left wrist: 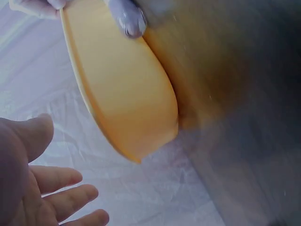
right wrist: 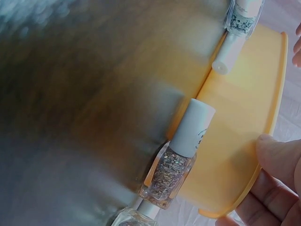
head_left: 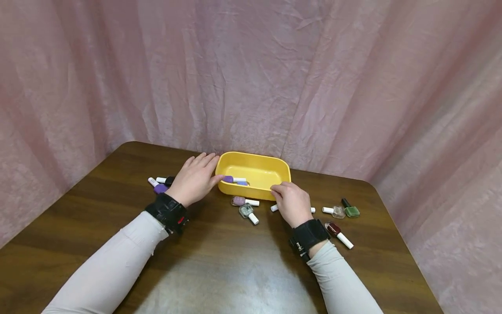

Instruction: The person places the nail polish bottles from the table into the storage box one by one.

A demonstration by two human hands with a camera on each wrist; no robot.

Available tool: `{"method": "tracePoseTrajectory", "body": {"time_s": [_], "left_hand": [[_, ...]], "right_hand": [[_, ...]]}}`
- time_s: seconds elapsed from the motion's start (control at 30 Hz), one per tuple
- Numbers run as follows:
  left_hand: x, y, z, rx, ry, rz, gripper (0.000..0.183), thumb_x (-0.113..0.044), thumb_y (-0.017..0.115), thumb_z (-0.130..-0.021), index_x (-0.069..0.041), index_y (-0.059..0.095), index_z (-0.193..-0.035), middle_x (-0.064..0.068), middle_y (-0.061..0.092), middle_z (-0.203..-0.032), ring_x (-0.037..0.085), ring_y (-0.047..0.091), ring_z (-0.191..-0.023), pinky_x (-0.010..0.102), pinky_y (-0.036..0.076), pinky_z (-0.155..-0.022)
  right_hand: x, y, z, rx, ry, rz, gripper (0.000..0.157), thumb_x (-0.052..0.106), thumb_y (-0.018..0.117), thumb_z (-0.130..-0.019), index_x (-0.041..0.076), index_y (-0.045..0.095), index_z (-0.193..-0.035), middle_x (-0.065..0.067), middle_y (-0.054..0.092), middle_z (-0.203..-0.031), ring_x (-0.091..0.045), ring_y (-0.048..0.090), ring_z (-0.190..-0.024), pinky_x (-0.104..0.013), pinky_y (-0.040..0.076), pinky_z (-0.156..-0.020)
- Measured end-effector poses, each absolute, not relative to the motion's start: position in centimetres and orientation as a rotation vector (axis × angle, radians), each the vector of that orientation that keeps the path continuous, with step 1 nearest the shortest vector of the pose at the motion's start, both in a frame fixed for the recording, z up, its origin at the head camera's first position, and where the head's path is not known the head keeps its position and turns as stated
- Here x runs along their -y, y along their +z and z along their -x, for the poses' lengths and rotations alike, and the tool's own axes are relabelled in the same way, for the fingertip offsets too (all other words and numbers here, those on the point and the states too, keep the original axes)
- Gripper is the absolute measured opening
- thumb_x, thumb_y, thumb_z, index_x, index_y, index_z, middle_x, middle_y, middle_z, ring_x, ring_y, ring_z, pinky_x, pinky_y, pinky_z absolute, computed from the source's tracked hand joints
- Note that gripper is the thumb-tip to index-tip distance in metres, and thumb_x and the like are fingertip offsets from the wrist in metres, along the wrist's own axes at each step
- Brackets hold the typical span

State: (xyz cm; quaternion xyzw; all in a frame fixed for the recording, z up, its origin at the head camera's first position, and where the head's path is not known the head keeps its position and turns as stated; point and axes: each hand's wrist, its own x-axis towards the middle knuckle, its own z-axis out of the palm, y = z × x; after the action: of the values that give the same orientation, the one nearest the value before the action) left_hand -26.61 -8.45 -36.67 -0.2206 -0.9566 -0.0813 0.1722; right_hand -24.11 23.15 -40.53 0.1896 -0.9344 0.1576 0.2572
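A yellow plastic bin (head_left: 259,176) stands near the back edge of the table, with a purple nail polish bottle (head_left: 228,179) and a blue one (head_left: 242,183) inside. At its left end is my left hand (head_left: 196,179), fingers spread and straight; the left wrist view shows a gap between these fingers and the bin wall (left wrist: 122,89). My right hand (head_left: 292,203) pinches the rim at the near right corner, its thumb (right wrist: 273,153) on the outer side. Below that hand lies a glitter nail polish bottle (right wrist: 169,172) with a white cap, mostly hidden in the head view.
In front of the bin lie a lilac bottle (head_left: 238,201) and a clear glitter bottle (head_left: 246,211). Rightward are clear (head_left: 338,212), green (head_left: 352,212) and dark red (head_left: 333,228) bottles. Purple (head_left: 160,188) and black (head_left: 170,181) ones lie left. A pink curtain (head_left: 251,87) hangs behind.
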Motion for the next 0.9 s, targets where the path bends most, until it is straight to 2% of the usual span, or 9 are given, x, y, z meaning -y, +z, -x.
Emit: {"method": "tracePoseTrajectory", "body": {"time_s": [0.17,0.63,0.9], "left_hand": [[9.3,-36.4,26.8,2.756,-0.213,0.599,0.067,-0.04,0.066,-0.112,0.003,0.05,-0.161,0.026,0.05,-0.164,0.047,0.042,-0.155,0.064,0.03,-0.128],[11.7,-36.8,26.6,2.757,-0.171,0.596,0.067,-0.039,0.071,-0.109,0.005,0.054,-0.157,0.027,0.057,-0.156,0.049,0.052,-0.146,0.068,0.035,-0.122],[13.3,-37.0,26.7,2.846,-0.141,0.558,0.067,-0.039,0.07,-0.109,0.006,0.054,-0.156,0.028,0.057,-0.156,0.049,0.053,-0.145,0.068,0.035,-0.122]], "right_hand": [[-23.4,-40.3,24.1,2.534,0.42,-0.51,0.009,0.016,0.083,-0.1,0.014,0.087,-0.109,-0.001,0.077,-0.095,-0.024,0.074,-0.09,-0.048,0.06,-0.072],[-23.4,-40.3,24.2,2.541,0.409,-0.516,0.009,0.017,0.082,-0.101,0.015,0.087,-0.109,0.0,0.076,-0.094,-0.024,0.073,-0.088,-0.048,0.059,-0.071],[-23.5,-40.4,24.1,2.548,0.409,-0.502,0.009,0.018,0.083,-0.1,0.015,0.087,-0.108,0.0,0.076,-0.094,-0.023,0.073,-0.088,-0.047,0.059,-0.07]]}}
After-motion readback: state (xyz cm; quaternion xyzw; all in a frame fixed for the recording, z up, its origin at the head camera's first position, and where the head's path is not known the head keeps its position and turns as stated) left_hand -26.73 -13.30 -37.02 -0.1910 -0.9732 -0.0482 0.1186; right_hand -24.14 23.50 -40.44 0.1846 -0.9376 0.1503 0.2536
